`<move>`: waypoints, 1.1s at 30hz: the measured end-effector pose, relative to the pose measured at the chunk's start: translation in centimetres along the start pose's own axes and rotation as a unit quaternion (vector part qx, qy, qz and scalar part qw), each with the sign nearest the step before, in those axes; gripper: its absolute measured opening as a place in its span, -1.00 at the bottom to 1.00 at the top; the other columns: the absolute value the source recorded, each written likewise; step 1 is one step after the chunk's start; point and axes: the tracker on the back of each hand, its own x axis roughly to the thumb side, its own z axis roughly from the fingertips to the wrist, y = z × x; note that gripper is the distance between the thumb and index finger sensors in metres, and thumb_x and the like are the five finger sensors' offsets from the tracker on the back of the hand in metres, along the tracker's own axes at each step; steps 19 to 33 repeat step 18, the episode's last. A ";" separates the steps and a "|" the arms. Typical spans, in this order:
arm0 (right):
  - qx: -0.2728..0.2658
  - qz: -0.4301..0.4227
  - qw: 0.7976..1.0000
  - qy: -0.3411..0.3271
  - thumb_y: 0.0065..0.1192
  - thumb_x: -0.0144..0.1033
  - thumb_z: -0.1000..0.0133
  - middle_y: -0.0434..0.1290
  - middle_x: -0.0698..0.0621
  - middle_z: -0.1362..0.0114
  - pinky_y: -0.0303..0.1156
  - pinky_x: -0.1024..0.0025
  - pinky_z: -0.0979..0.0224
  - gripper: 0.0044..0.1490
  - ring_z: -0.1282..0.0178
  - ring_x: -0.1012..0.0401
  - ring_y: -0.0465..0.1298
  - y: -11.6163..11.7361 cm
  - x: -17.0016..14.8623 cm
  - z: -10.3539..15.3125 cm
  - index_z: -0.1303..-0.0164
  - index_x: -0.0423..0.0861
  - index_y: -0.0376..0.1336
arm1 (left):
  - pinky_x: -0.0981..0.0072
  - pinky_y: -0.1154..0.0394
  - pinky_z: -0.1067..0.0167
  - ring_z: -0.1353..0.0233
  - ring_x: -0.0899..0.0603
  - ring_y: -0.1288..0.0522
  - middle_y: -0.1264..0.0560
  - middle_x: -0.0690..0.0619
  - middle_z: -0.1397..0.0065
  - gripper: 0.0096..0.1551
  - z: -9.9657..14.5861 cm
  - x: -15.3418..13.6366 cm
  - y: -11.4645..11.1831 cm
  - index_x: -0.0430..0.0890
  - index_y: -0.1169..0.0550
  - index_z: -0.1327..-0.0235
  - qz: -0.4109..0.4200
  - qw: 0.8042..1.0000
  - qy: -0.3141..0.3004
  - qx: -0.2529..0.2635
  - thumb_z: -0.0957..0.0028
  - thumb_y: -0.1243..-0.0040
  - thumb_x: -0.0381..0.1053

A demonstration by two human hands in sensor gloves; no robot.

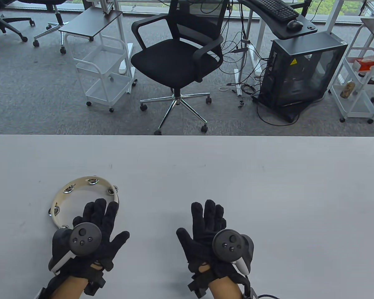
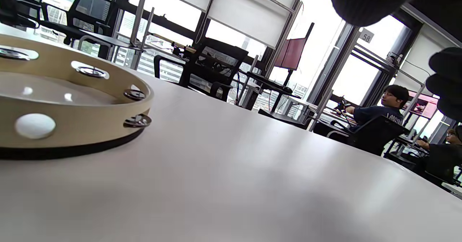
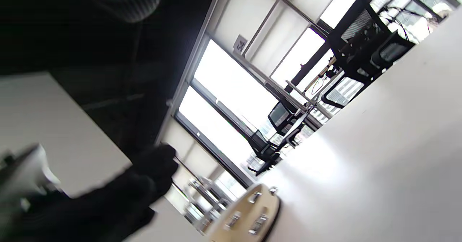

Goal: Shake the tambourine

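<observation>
A cream tambourine point(image 1: 81, 187) with metal jingles lies flat on the white table point(image 1: 237, 174) at the near left. It shows in the left wrist view point(image 2: 68, 126) and small in the right wrist view point(image 3: 249, 213). My left hand point(image 1: 95, 222) lies flat and open with its fingers spread, the fingertips over the tambourine's near rim; I cannot tell if they touch it. My right hand point(image 1: 207, 225) lies flat and open on the bare table to the right, apart from the tambourine and holding nothing.
The table's far edge runs across the middle of the table view. Beyond it stand a black office chair point(image 1: 177, 59), a white cart point(image 1: 103, 74) and a computer tower point(image 1: 302, 71). A seated person point(image 2: 382, 108) shows far off in the left wrist view.
</observation>
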 end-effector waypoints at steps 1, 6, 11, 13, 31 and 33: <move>0.014 0.076 0.997 -0.009 -0.13 0.29 -0.21 -0.56 -0.46 -0.54 -0.52 -0.48 -0.25 0.16 -0.41 -0.42 -0.62 0.4 0.4 0.1 -0.64 -0.30 -0.34 | -0.67 0.16 -0.27 -0.63 -0.59 0.35 0.34 -0.34 -0.71 0.15 0.1 0.2 -0.5 -0.02 0.21 -0.65 0.003 1.000 0.000 -0.030 -0.14 0.00 0.52; 0.037 0.122 0.992 -0.012 -0.13 0.28 -0.21 -0.57 -0.45 -0.53 -0.54 -0.47 -0.25 0.15 -0.40 -0.41 -0.63 1.6 0.6 -0.1 -0.64 -0.29 -0.34 | -0.66 0.21 -0.27 -0.58 -0.57 0.46 0.44 -0.36 -0.66 0.17 -0.4 0.4 -2.3 -0.05 0.29 -0.61 -0.002 0.995 0.014 -0.100 -0.17 0.04 0.52; 0.052 0.109 0.993 -0.004 -0.13 0.27 -0.21 -0.56 -0.46 -0.53 -0.52 -0.47 -0.25 0.14 -0.41 -0.42 -0.61 2.2 0.4 -0.4 -0.64 -0.30 -0.33 | -0.66 0.21 -0.28 -0.58 -0.57 0.45 0.43 -0.36 -0.66 0.16 -0.5 0.2 -2.5 -0.06 0.29 -0.61 0.010 0.995 0.015 -0.099 -0.17 0.05 0.51; 0.059 0.106 0.993 0.003 -0.13 0.27 -0.21 -0.56 -0.46 -0.53 -0.52 -0.47 -0.25 0.15 -0.41 -0.42 -0.61 2.3 0.2 -0.4 -0.64 -0.31 -0.33 | -0.65 0.20 -0.28 -0.59 -0.57 0.44 0.39 -0.36 -0.67 0.16 -0.4 0.3 -2.3 -0.06 0.28 -0.62 0.013 0.996 0.012 -0.091 -0.17 0.05 0.51; 0.064 0.095 0.993 0.009 -0.13 0.27 -0.22 -0.55 -0.47 -0.54 -0.51 -0.47 -0.25 0.14 -0.41 -0.43 -0.60 2.4 -0.1 -0.5 -0.64 -0.31 -0.33 | -0.65 0.20 -0.28 -0.59 -0.57 0.43 0.39 -0.37 -0.67 0.15 -0.3 0.5 -2.4 -0.06 0.27 -0.62 0.013 0.996 0.006 -0.089 -0.17 0.05 0.51; 0.064 0.095 0.993 0.009 -0.13 0.27 -0.22 -0.55 -0.47 -0.54 -0.51 -0.47 -0.25 0.14 -0.41 -0.43 -0.60 2.4 -0.1 -0.5 -0.64 -0.31 -0.33 | -0.65 0.20 -0.28 -0.59 -0.57 0.43 0.39 -0.37 -0.67 0.15 -0.3 0.5 -2.4 -0.06 0.27 -0.62 0.013 0.996 0.006 -0.089 -0.17 0.05 0.51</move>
